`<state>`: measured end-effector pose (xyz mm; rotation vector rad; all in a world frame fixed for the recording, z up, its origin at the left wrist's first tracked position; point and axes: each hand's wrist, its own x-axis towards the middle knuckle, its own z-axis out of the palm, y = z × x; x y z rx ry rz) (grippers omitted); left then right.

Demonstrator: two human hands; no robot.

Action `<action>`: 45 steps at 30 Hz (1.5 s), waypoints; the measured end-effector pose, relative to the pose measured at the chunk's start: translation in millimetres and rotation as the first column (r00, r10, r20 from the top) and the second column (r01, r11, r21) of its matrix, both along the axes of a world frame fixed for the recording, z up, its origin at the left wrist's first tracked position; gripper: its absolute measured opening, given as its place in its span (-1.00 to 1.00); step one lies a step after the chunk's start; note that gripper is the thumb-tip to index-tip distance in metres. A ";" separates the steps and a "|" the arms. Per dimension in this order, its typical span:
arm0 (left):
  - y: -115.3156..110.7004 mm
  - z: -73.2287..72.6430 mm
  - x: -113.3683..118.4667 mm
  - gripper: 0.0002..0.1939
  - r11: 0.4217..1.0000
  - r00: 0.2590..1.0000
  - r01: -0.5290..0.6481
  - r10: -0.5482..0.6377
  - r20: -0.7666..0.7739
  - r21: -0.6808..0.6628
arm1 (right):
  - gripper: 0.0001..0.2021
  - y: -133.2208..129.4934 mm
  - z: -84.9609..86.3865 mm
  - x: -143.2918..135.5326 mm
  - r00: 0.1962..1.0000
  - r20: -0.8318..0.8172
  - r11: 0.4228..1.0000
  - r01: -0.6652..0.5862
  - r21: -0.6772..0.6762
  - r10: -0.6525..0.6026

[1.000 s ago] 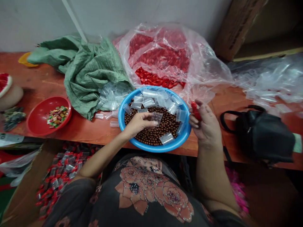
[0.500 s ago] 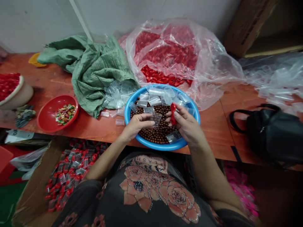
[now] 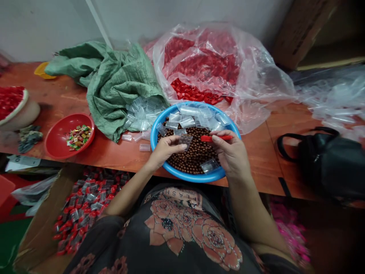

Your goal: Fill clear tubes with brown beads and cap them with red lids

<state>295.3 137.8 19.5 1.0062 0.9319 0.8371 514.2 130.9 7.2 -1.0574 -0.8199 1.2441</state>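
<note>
In the head view, the left hand [image 3: 167, 151] has thumb and fingers closed in a pinch on 1 clear plastic sleeve [image 3: 186, 142], held above the brown beads [image 3: 189, 161] in the blue basin [image 3: 194, 178]. Whether the sleeve holds beads, or they only show through it, I cannot tell.

The right hand [image 3: 235, 154] pinches 1 red plastic piece [image 3: 207, 138] between thumb and forefinger; how tightly the other fingers curl is unclear. 1 second ago this hand was outside the basin, at its right; now it is over the right side. The red piece, upright 0.5 seconds ago, lies level, its free end towards the sleeve. The 2 parts are near each other but apart, and I judge them roughly lined up.

The left hand's pinch looks unchanged. Loose clear sleeves [image 3: 188, 121] rest along the basin's far side.
</note>
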 end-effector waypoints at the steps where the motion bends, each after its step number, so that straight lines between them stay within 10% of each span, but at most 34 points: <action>1: -0.7 0.1 0.5 -0.55 1.000 1.000 0.013 -0.013 0.005 -0.021 | -0.76 0.3 0.4 -0.1 1.000 -0.010 1.000 0.017 0.021 -0.017; 7: -4.1 5.1 7.6 -0.63 0.985 0.993 0.051 -0.032 0.115 -0.165 | -0.83 -4.0 2.9 -10.0 0.999 0.037 0.998 0.029 0.047 -0.030; 17: -3.4 9.4 6.4 -0.67 0.974 0.989 0.116 -0.096 0.113 -0.194 | -0.71 -12.5 14.0 -5.9 0.810 0.560 0.932 -0.318 0.171 0.174; 28: -4.1 14.1 7.5 -0.70 0.954 0.984 0.133 -0.094 0.153 -0.268 | -0.68 -13.2 3.5 -1.0 0.837 0.535 0.981 0.016 0.193 -0.118; 37: -4.3 7.2 7.8 -0.60 0.977 0.992 0.063 -0.040 0.116 -0.202 | -0.67 -15.4 -0.2 -5.6 0.932 0.355 0.991 -0.108 0.085 0.071; 45: -5.3 6.3 6.4 -0.58 0.996 0.997 0.056 -0.051 0.065 -0.075 | -0.67 -18.0 1.8 -7.5 0.865 0.494 0.967 -0.049 0.251 -0.085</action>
